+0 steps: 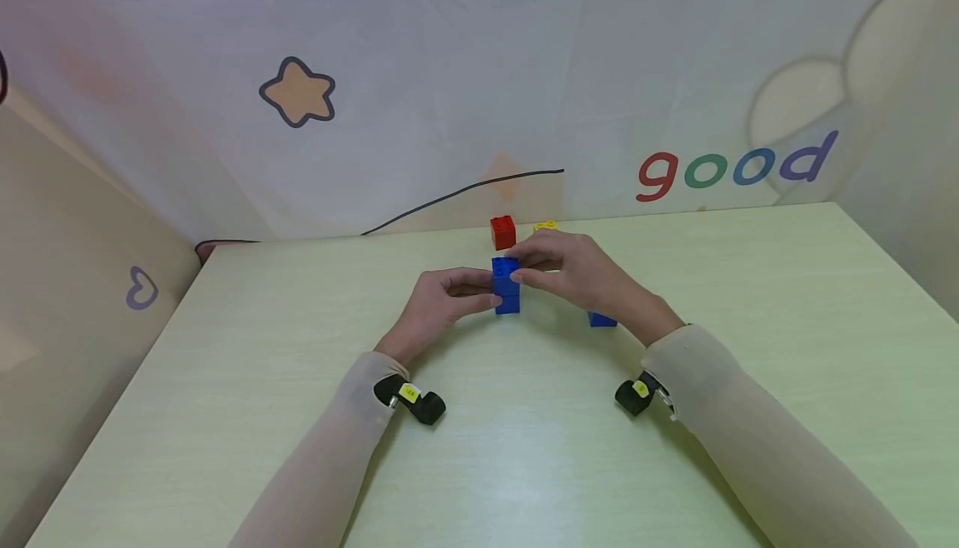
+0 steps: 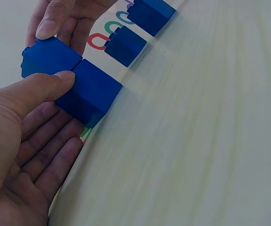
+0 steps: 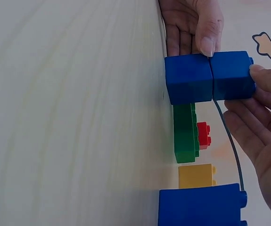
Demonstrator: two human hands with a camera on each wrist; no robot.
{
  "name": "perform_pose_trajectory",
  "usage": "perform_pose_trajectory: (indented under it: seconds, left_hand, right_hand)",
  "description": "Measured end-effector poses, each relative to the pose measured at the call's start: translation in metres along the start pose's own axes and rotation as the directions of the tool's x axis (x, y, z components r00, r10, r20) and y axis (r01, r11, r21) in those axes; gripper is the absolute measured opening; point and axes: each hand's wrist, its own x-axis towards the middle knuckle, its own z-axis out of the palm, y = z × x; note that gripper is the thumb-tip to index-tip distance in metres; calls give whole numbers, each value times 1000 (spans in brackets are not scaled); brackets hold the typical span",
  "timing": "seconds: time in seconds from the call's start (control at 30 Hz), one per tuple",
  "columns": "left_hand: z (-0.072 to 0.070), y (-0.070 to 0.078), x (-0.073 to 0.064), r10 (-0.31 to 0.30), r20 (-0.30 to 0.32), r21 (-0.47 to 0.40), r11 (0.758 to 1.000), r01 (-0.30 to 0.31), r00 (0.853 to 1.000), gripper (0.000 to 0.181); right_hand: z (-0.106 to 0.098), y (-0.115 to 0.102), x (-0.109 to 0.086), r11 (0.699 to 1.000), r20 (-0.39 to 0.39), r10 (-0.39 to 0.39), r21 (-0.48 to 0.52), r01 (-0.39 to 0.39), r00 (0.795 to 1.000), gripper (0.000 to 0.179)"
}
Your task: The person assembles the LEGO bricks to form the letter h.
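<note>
Two blue toy building bricks stand stacked, upper brick [image 1: 505, 271] on lower brick [image 1: 508, 305], with a thin seam between them. My left hand [image 1: 445, 306] holds the stack from the left. In the left wrist view its thumb [image 2: 62, 82] lies near the seam, the other fingers behind. From the right, my right hand [image 1: 565, 265] pinches the upper brick between thumb and fingers. Studs show on that brick's top in the right wrist view. Right of the stack, a blue brick [image 1: 603, 320] is partly covered by my right forearm.
A red brick [image 1: 503, 232] and a partly hidden yellow brick [image 1: 545, 226] are near the table's back edge. A green brick [image 3: 184, 134] appears beyond the stack in the right wrist view. Two further blue bricks, a nearer one [image 2: 126, 46] and a farther one [image 2: 151, 16], show in the left wrist view.
</note>
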Motion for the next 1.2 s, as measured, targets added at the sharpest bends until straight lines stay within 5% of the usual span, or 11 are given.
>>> perform_pose_trajectory:
  seconds: [1.2]
  left_hand:
    - [0, -7, 1, 16, -2, -39, 999, -16, 1000, 33]
  right_hand:
    - [-1, 2, 5, 993, 39, 82, 80, -85, 996, 33]
